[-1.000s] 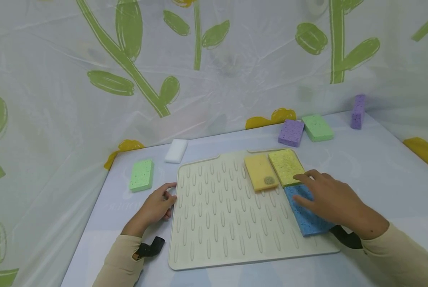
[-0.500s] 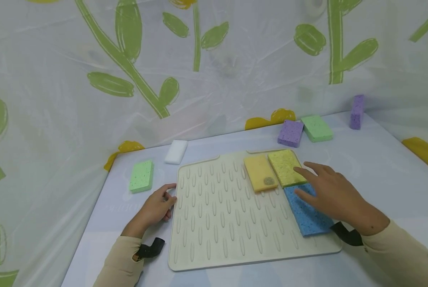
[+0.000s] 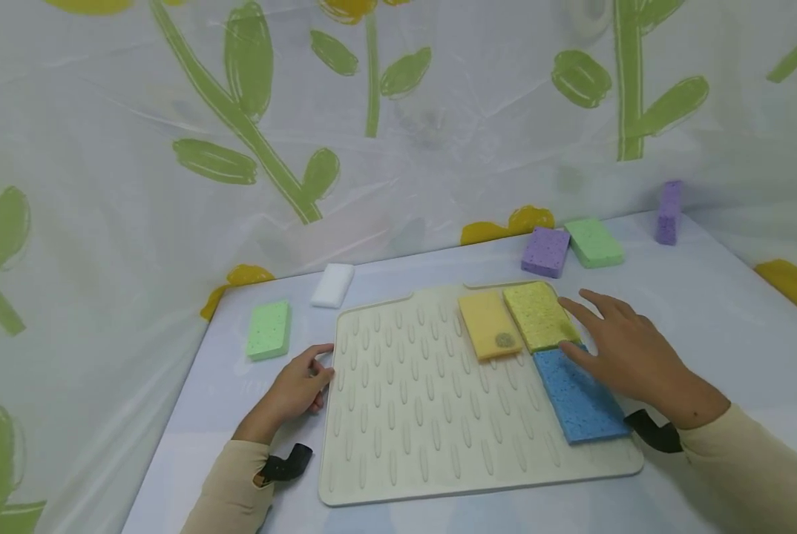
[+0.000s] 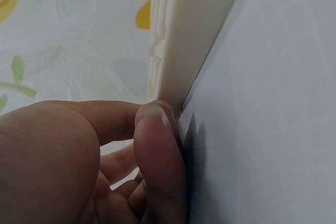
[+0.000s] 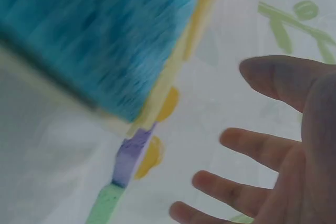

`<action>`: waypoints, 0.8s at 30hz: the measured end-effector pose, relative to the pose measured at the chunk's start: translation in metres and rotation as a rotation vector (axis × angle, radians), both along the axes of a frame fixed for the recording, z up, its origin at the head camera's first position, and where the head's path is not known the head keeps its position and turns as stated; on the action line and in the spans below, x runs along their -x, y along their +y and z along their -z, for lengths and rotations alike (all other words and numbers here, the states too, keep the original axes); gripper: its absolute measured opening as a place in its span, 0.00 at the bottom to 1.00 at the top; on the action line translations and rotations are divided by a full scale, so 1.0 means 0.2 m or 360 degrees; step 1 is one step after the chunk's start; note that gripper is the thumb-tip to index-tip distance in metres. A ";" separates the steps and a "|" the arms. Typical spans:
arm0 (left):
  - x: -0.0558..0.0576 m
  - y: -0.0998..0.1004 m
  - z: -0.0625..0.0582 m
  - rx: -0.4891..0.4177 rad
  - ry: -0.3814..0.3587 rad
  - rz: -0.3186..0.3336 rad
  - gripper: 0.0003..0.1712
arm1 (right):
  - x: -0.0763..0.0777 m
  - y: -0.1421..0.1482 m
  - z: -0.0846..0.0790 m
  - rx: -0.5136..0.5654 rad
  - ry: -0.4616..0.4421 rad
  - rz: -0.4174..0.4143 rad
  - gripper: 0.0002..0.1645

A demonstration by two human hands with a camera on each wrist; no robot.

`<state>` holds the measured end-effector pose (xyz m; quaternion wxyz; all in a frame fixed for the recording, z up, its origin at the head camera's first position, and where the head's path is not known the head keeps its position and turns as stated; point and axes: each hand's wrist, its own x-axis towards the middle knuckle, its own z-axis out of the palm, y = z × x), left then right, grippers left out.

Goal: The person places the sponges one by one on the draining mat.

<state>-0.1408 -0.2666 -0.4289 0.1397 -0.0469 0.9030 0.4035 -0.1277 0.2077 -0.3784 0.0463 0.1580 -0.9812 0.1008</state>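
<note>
In the head view, a cream ridged mat (image 3: 432, 415) lies on the table. My left hand (image 3: 301, 382) is at its left edge. In the left wrist view, the thumb (image 4: 157, 145) and index fingertip touch the mat's side (image 4: 189, 30) low by the table. On the mat's right part lie a blue sponge (image 3: 582, 400), a yellow sponge (image 3: 539, 315) just behind it, and a pale yellow sponge (image 3: 488, 326) with a dark round spot. Fingers spread, my right hand (image 3: 628, 352) hovers over the right side of the blue and yellow sponges, holding nothing; the right wrist view shows it apart from the blue sponge (image 5: 105, 30).
A green sponge (image 3: 269, 330) and a white sponge (image 3: 332, 285) lie left of the mat. Behind it are a purple sponge (image 3: 546, 252) and another green sponge (image 3: 594, 242). Another purple sponge (image 3: 668, 212) stands on edge by the flower-print curtain (image 3: 432, 148).
My right hand has lifted and drawn slightly back to the right from the blue sponge, its fingers spreading. The left hand stays at the mat's edge, and the sponges lie as before.
</note>
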 end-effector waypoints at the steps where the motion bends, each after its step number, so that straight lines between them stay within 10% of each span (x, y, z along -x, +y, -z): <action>1: 0.00 0.00 0.00 0.0004 -0.0002 -0.0002 0.30 | 0.01 0.01 0.00 -0.0008 -0.0006 0.0017 0.41; 24: -0.02 -0.03 0.01 -0.0021 -0.0024 -0.0058 0.30 | 0.31 0.20 0.04 -0.0031 0.0029 0.0091 0.35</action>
